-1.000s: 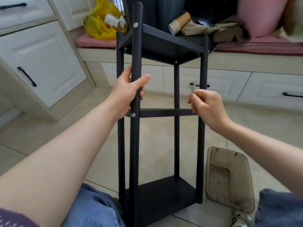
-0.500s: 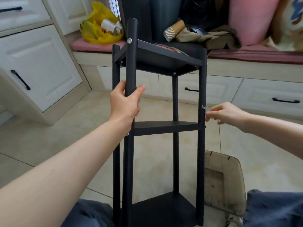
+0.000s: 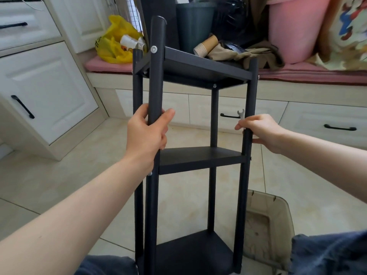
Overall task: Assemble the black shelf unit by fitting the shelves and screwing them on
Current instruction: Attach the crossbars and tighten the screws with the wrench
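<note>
Room: we look down on a beige tiled floor (image 3: 59, 175), with white cabinets (image 3: 45, 92) to the left and a window bench (image 3: 297, 76) with pink cushions behind.
Bench clutter: a yellow bag (image 3: 113, 42), a stack of paper cups (image 3: 205, 45) and a pink bucket (image 3: 296, 26).
Shelf unit: the black shelf unit (image 3: 200, 161) stands upright on the floor between our knees, four posts joined by three shelves.
Shelves: the top shelf (image 3: 204, 64), middle shelf (image 3: 198, 153) and bottom shelf (image 3: 190, 253) all sit in the frame. A silver screw (image 3: 154, 49) shows at the top of the near left post (image 3: 155, 86).
Left hand: our left hand (image 3: 147, 133) grips the near left post just above the middle shelf, its fingers (image 3: 168, 116) curled round the tube.
Right hand: our right hand (image 3: 260, 129) rests on the near right post (image 3: 249, 96), also above the middle shelf. Its fingers (image 3: 241, 124) pinch a small silver wrench (image 3: 240, 114) against the post, the open end pointing up, while the thumb lies on the post's far side.
Floor beside: a murky plastic bin (image 3: 268, 221) lies just right of the unit's foot.
</note>
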Available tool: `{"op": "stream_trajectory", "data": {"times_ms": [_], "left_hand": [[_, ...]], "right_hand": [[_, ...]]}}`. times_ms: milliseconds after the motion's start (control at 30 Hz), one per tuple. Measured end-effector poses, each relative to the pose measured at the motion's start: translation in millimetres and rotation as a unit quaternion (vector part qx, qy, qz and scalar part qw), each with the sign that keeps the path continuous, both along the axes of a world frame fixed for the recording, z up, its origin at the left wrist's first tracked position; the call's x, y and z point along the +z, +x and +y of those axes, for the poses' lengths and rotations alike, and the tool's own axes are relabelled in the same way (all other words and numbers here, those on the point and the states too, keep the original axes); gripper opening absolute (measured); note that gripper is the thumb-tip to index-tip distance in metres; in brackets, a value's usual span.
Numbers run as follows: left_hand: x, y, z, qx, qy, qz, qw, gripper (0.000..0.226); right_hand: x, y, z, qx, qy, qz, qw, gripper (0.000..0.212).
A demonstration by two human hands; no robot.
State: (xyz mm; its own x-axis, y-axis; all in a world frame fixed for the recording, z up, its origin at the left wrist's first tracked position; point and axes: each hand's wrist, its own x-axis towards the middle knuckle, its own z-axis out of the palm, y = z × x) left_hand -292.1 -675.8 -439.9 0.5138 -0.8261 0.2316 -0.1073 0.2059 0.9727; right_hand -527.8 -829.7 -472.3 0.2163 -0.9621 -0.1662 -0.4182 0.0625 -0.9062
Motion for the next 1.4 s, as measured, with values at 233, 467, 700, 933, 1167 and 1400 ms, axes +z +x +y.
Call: {"op": "stream_trajectory", "data": {"times_ms": [233,467,700,933,1167,1400], "left_hand": [[0.3,28.9,0.7,0.036,-0.004,-0.032,0.999,0.016],[-6.2,73.2,3.6,0.093,0.017,-0.059,0.994,0.012],[-13.5,101.7,3.6,0.136,0.086,-0.105,0.981,0.015],[-14.5,125.2,6.6,0.136,0.133,-0.013,0.982,0.015],[-12.7,126.5,0.9,0.148,0.144,0.022,0.978,0.015],[-9.1,130.8,-1.5,0.176,0.15,0.042,0.972,0.032]], "right_hand": [[14.6,15.2,8.3,-0.004,-0.06,-0.022,0.998,0.02],[33.9,30.1,29.3,0.044,-0.09,-0.077,0.992,0.023],[39.8,43.6,44.9,0.101,-0.133,-0.07,0.983,0.02],[60.7,59.3,60.1,0.163,-0.17,-0.1,0.967,0.018],[72.5,67.7,66.7,0.171,-0.142,-0.156,0.963,0.019],[70.9,75.7,71.7,0.166,-0.16,-0.116,0.966,0.016]]}}
